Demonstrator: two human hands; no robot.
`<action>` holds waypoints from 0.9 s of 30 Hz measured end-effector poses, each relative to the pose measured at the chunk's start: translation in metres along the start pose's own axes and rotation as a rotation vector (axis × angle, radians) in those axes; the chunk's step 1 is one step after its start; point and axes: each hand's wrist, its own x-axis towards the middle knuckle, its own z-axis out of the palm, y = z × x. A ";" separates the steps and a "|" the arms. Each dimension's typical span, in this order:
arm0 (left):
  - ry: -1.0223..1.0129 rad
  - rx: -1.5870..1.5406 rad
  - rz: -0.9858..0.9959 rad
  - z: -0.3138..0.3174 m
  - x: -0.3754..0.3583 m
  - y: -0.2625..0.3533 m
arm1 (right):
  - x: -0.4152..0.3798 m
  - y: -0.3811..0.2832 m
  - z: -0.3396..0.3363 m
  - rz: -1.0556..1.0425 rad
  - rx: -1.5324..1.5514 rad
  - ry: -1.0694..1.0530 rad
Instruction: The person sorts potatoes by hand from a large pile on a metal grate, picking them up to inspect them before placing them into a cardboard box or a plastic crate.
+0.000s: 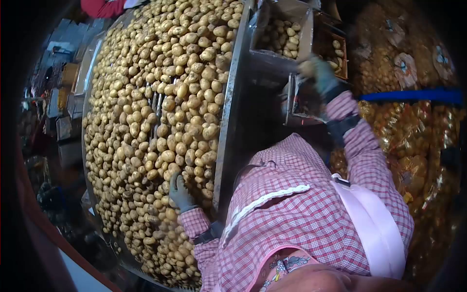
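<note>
My left hand (182,195), in a grey-green glove, rests among the loose potatoes (168,155) near the right rim of a wide sorting table. Its fingers are apart and touch the potatoes around them. My right hand (321,75), gloved as well, is off to the right over the boxes and smeared by motion. A tan, blurred patch shows at its fingertips; whether that is a potato or soiled glove I cannot make out. Just beyond it stands a lined box (304,36) partly filled with potatoes.
A metal rim (227,112) edges the potato table. Beside the lined box is an orange crate (344,63) with some potatoes. Net sacks (408,141) are piled at the right, under a blue bar (413,95). Another person's red sleeve (103,7) shows at the top left.
</note>
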 end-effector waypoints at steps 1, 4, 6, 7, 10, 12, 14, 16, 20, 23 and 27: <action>0.013 -0.056 -0.021 0.003 0.000 -0.008 | 0.025 -0.004 -0.049 -0.091 0.074 0.085; 0.044 -0.241 -0.218 0.031 -0.014 0.015 | 0.070 -0.040 -0.167 -0.303 -0.257 0.137; -0.110 0.556 0.467 0.036 -0.012 -0.005 | 0.123 -0.052 -0.203 -0.353 -0.363 0.154; -0.003 0.843 0.818 0.040 -0.012 -0.015 | 0.146 -0.051 -0.191 -0.300 -0.307 0.167; -0.112 0.454 0.121 0.054 -0.041 -0.016 | 0.146 -0.028 -0.020 -0.005 -0.036 -0.142; -0.086 0.218 -0.180 0.040 -0.053 0.004 | 0.098 0.018 0.104 -0.008 -0.067 -0.570; 0.073 0.003 -0.037 0.020 -0.066 -0.035 | 0.045 0.055 0.203 0.257 0.069 -0.737; 0.391 0.201 -0.130 -0.026 -0.079 -0.024 | -0.039 0.047 0.298 0.161 -0.289 -0.761; 0.615 0.430 -0.039 -0.135 -0.077 -0.096 | -0.115 0.095 0.390 0.275 -0.453 -1.084; 0.459 0.563 -0.028 -0.158 -0.054 -0.101 | -0.156 0.144 0.437 0.553 -0.360 -1.225; 0.423 0.258 -0.200 -0.149 -0.030 -0.074 | -0.206 0.194 0.477 0.659 -0.343 -1.261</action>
